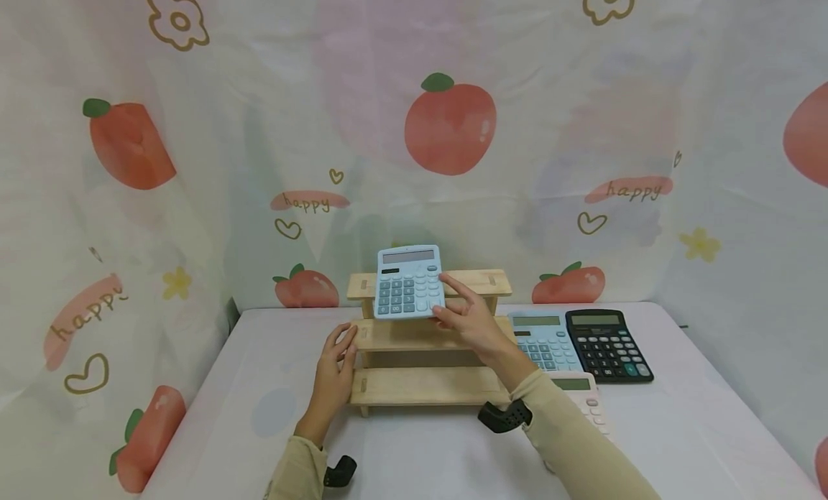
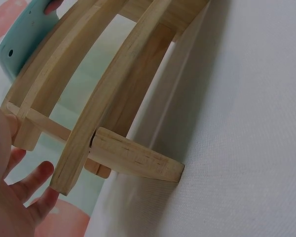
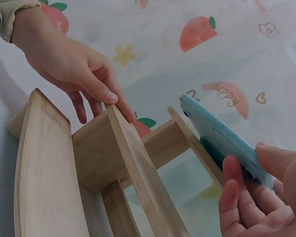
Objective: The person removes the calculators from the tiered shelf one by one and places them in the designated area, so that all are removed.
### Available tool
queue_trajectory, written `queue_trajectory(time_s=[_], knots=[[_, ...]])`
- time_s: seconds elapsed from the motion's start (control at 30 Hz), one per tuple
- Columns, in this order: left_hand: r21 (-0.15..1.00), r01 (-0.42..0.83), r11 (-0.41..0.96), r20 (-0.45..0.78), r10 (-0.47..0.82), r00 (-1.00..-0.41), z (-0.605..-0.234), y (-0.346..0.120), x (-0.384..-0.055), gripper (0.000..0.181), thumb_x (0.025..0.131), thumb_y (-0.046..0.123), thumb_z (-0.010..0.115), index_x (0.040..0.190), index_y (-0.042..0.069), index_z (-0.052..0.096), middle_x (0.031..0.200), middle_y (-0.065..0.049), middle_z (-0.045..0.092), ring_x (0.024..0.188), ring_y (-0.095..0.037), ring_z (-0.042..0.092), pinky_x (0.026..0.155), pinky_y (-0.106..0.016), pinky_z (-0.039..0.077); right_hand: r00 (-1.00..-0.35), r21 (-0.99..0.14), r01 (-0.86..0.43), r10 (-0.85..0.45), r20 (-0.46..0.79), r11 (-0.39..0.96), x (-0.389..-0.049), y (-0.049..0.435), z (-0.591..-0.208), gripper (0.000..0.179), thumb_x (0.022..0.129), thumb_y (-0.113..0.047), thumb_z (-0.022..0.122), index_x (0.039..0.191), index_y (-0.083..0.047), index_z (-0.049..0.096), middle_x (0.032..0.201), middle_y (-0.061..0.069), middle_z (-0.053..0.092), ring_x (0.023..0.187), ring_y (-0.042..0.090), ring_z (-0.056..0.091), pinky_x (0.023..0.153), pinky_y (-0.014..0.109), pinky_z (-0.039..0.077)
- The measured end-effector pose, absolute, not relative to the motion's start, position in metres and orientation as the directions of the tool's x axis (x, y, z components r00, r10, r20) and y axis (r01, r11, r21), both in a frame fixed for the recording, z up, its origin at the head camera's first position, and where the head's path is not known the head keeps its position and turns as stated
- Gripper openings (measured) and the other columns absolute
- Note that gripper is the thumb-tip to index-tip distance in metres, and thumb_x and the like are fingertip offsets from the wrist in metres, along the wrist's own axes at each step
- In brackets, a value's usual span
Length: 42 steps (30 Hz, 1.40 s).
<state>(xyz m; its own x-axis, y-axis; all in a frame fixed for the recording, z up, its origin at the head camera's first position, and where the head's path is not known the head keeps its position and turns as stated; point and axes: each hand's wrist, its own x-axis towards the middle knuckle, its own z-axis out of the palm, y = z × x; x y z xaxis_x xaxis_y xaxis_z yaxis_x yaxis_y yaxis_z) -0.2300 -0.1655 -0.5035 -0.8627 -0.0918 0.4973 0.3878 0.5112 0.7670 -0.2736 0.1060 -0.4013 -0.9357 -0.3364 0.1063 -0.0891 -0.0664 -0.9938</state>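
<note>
A light-blue calculator [image 1: 404, 266] is tilted up with its keys facing me, in front of the top tier of a three-tier wooden stand [image 1: 427, 386]. My right hand [image 1: 477, 326] pinches it at its lower right, thumb on the face side; the right wrist view shows the other fingers under the calculator's back [image 3: 222, 133]. At the stand's left end, my left hand [image 1: 334, 367] grips the end of the middle shelf. Its thumb and forefinger meet the board's corner in the right wrist view, while other fingers [image 2: 39, 180] spread along the shelf ends in the left wrist view.
Right of the stand lie another light-blue calculator [image 1: 550, 342], a black calculator [image 1: 608, 345] and a pale pink one [image 1: 582, 396], partly covered by my right sleeve [image 1: 569, 435]. A fruit-printed cloth backdrop [image 1: 453, 220] rises behind the white table [image 1: 673, 428].
</note>
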Motion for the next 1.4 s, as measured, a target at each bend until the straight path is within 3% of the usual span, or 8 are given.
queue_trajectory(time_s=[0.23, 0.4, 0.57, 0.8, 0.93, 1.1, 1.27, 1.4], knots=[[0.763, 0.390, 0.516, 0.500, -0.089, -0.861, -0.505, -0.165, -0.230, 0.038, 0.104, 0.008, 0.054, 0.140, -0.003, 0.057, 0.150, -0.017, 0.051, 0.125, -0.031, 0.060, 0.089, -0.040, 0.057, -0.932, -0.994, -0.088, -0.346, 0.103, -0.058, -0.265, 0.113, -0.399, 0.070, 0.099, -0.002, 0.061, 0.161, -0.015, 0.029, 0.126, 0.022, 0.069, 0.087, 0.009, 0.073, 0.079, 0.025, 0.059], [0.764, 0.392, 0.512, 0.501, -0.089, -0.861, -0.505, -0.165, -0.229, 0.038, 0.104, 0.007, 0.054, 0.140, -0.003, 0.057, 0.150, -0.017, 0.051, 0.115, -0.029, 0.065, 0.088, -0.039, 0.057, -0.929, -0.995, -0.089, -0.357, 0.097, -0.038, -0.258, 0.120, -0.397, 0.071, 0.099, -0.006, 0.062, 0.161, -0.018, 0.029, 0.129, 0.022, 0.067, 0.090, 0.008, 0.073, 0.081, 0.025, 0.060], [0.768, 0.388, 0.510, 0.498, -0.094, -0.862, -0.504, -0.164, -0.229, 0.038, 0.103, 0.007, 0.055, 0.140, -0.003, 0.058, 0.149, -0.017, 0.051, 0.120, -0.030, 0.063, 0.089, -0.039, 0.057, -0.928, -0.994, -0.103, -0.356, 0.106, -0.026, -0.250, 0.126, -0.396, 0.071, 0.099, -0.008, 0.064, 0.160, -0.018, 0.030, 0.125, 0.018, 0.070, 0.090, 0.008, 0.073, 0.081, 0.025, 0.059], [0.773, 0.378, 0.509, 0.487, -0.094, -0.869, -0.503, -0.164, -0.229, 0.038, 0.103, 0.008, 0.055, 0.140, -0.003, 0.058, 0.150, -0.019, 0.051, 0.129, -0.032, 0.057, 0.089, -0.040, 0.056, -0.929, -0.993, -0.113, -0.351, 0.115, -0.027, -0.242, 0.134, -0.394, 0.072, 0.099, -0.010, 0.064, 0.161, -0.016, 0.028, 0.136, 0.028, 0.061, 0.092, 0.009, 0.074, 0.086, 0.026, 0.059], [0.775, 0.380, 0.505, 0.485, -0.091, -0.870, -0.502, -0.164, -0.229, 0.038, 0.104, 0.008, 0.054, 0.140, -0.004, 0.057, 0.150, -0.018, 0.050, 0.125, -0.032, 0.060, 0.090, -0.041, 0.056, -0.932, -0.992, -0.122, -0.342, 0.120, -0.015, -0.238, 0.139, -0.394, 0.072, 0.099, -0.011, 0.064, 0.161, -0.016, 0.027, 0.137, 0.030, 0.059, 0.094, 0.011, 0.074, 0.086, 0.025, 0.059], [0.773, 0.390, 0.501, 0.494, -0.090, -0.865, -0.501, -0.165, -0.229, 0.038, 0.103, 0.007, 0.054, 0.140, -0.004, 0.057, 0.149, -0.018, 0.051, 0.115, -0.030, 0.065, 0.089, -0.040, 0.056, -0.934, -0.992, -0.126, -0.337, 0.120, -0.003, -0.232, 0.147, -0.394, 0.073, 0.099, -0.012, 0.064, 0.161, -0.019, 0.027, 0.130, 0.017, 0.068, 0.094, 0.009, 0.073, 0.088, 0.026, 0.058], [0.771, 0.394, 0.500, 0.498, -0.089, -0.863, -0.501, -0.165, -0.229, 0.038, 0.103, 0.007, 0.054, 0.140, -0.003, 0.058, 0.150, -0.018, 0.051, 0.130, -0.034, 0.055, 0.089, -0.043, 0.055, -0.933, -0.990, -0.141, -0.336, 0.128, 0.013, -0.225, 0.156, -0.394, 0.073, 0.100, -0.015, 0.063, 0.162, -0.017, 0.024, 0.120, -0.002, 0.075, 0.097, 0.007, 0.071, 0.091, 0.024, 0.056], [0.768, 0.396, 0.504, 0.500, -0.084, -0.862, -0.502, -0.166, -0.229, 0.038, 0.104, 0.008, 0.054, 0.140, -0.003, 0.057, 0.150, -0.019, 0.050, 0.132, -0.035, 0.054, 0.089, -0.043, 0.056, -0.937, -0.989, -0.140, -0.329, 0.119, 0.040, -0.220, 0.163, -0.395, 0.074, 0.101, -0.016, 0.062, 0.163, -0.016, 0.022, 0.124, 0.000, 0.073, 0.100, 0.005, 0.070, 0.091, 0.022, 0.053]])
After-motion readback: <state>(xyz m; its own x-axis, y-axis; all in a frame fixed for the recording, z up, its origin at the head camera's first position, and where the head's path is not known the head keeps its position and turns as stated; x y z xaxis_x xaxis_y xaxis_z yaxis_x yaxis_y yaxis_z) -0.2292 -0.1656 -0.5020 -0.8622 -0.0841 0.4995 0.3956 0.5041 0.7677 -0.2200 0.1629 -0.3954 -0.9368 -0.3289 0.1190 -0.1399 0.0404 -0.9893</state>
